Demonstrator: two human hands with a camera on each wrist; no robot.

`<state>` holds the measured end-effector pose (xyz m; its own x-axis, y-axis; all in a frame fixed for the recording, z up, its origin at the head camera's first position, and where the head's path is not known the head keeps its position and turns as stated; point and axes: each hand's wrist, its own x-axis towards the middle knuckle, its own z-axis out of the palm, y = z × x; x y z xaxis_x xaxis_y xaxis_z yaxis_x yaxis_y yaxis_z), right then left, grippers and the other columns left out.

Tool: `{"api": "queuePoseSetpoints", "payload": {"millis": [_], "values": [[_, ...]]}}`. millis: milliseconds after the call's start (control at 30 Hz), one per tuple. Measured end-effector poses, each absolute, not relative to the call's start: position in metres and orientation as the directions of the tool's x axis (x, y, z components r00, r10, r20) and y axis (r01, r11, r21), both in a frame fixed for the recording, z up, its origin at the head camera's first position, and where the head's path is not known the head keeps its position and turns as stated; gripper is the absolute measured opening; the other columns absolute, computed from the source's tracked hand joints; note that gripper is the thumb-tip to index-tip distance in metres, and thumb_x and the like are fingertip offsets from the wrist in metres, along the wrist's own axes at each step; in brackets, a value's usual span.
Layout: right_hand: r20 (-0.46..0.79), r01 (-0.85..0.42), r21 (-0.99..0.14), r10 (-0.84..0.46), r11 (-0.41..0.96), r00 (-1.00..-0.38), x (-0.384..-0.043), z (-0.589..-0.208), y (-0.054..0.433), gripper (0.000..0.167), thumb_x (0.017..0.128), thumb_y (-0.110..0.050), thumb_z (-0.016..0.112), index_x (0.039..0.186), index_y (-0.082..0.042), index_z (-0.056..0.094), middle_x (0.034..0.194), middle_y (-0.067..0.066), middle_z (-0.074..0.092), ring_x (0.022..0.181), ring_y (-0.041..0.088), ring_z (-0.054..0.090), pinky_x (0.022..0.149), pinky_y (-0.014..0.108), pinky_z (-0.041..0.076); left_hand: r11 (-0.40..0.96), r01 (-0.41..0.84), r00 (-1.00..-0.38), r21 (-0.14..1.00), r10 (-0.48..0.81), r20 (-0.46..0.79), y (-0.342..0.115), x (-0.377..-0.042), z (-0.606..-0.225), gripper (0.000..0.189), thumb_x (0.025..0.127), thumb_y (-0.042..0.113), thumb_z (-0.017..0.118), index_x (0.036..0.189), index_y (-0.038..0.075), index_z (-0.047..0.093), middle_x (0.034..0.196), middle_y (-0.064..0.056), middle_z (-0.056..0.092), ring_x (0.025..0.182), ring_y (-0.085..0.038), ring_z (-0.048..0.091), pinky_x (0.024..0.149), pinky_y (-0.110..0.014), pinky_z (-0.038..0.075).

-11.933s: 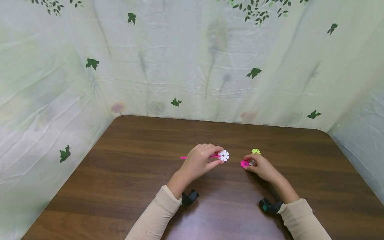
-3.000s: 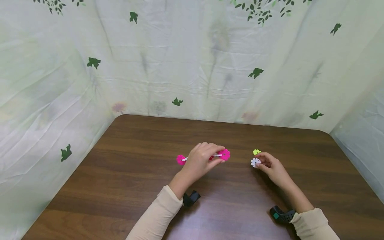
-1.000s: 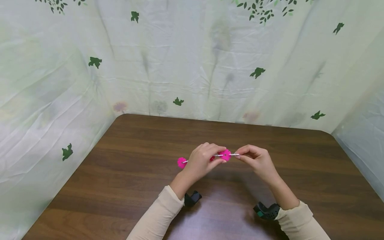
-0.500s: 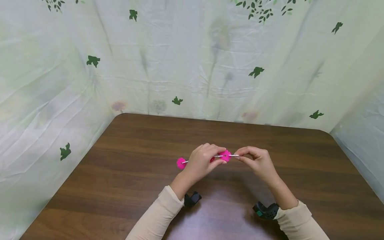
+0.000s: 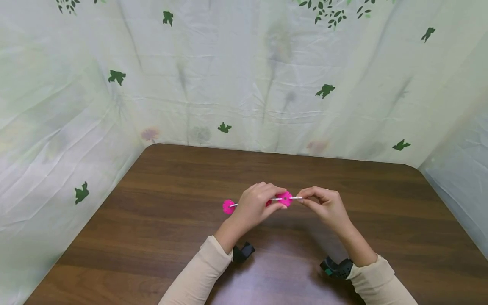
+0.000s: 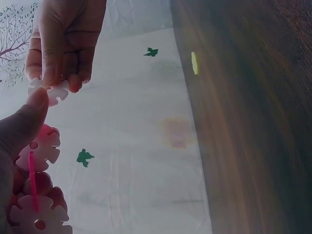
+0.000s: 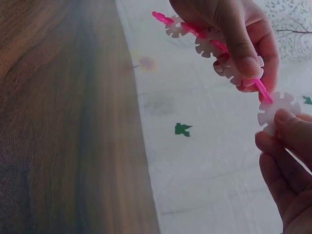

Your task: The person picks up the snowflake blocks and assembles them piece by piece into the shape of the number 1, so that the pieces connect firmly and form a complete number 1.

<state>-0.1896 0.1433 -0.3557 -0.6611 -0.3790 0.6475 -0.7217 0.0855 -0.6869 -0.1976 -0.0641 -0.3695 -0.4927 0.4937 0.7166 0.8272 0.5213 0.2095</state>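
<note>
My left hand (image 5: 253, 203) grips a chain of notched interlocking discs, pink and white by turns, above the table. Its left end is a pink disc (image 5: 228, 206); another pink disc (image 5: 285, 198) sticks out past the thumb and forefinger. My right hand (image 5: 324, 207) pinches a white disc (image 7: 275, 109) between thumb and fingers. Seen edge-on from the head, this white disc meets the right edge of the pink one, crosswise to it. How deep the slots engage cannot be told. The palm and fingers of my left hand hide the middle of the chain.
A yellow disc (image 6: 194, 63) lies on the brown wooden table (image 5: 183, 178), hidden behind my right hand in the head view. A pale cloth with green bird shapes (image 5: 225, 127) hangs behind the table and at both sides.
The chain first ended in a white disc; a pink one has since joined it. My right hand has lifted another white disc from beside the yellow one to the chain's end, barely moving lately.
</note>
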Motion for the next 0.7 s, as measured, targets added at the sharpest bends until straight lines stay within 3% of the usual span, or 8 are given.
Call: {"api": "queuePoseSetpoints", "payload": {"millis": [267,500,700], "values": [[0.638,-0.723,-0.684,-0.399,0.100,-0.658,-0.1887,-0.3550,0.1418,0.017,0.069,0.020,0.064,0.078,0.006,0.062,0.077,0.021,0.062,0.069,0.028,0.060,0.061,0.024,0.050,0.519,0.826,-0.503,0.220,0.504,0.702,-0.0642,-0.1981,-0.3703,0.035,0.071,0.026,0.076,0.099,0.008,0.066,0.090,0.003,0.064,0.074,-0.008,0.052,0.068,-0.021,0.041],[0.600,-0.681,-0.722,-0.383,0.117,-0.702,-0.1881,-0.3548,0.1419,0.016,0.070,0.020,0.062,0.081,0.008,0.061,0.078,0.022,0.062,0.069,0.019,0.058,0.061,0.020,0.048,0.502,0.827,-0.514,0.254,0.491,0.703,-0.0634,-0.2002,-0.3707,0.035,0.070,0.025,0.077,0.098,0.008,0.066,0.088,0.003,0.064,0.073,-0.008,0.052,0.068,-0.020,0.040],[0.584,-0.676,-0.720,-0.392,0.154,-0.711,-0.1911,-0.3574,0.1442,0.023,0.071,0.020,0.062,0.085,0.002,0.062,0.082,0.011,0.062,0.070,0.013,0.056,0.057,0.019,0.046,0.505,0.821,-0.527,0.267,0.490,0.694,-0.0652,-0.1994,-0.3680,0.036,0.069,0.025,0.078,0.099,0.009,0.066,0.087,0.004,0.064,0.071,-0.008,0.050,0.065,-0.020,0.039]]}}
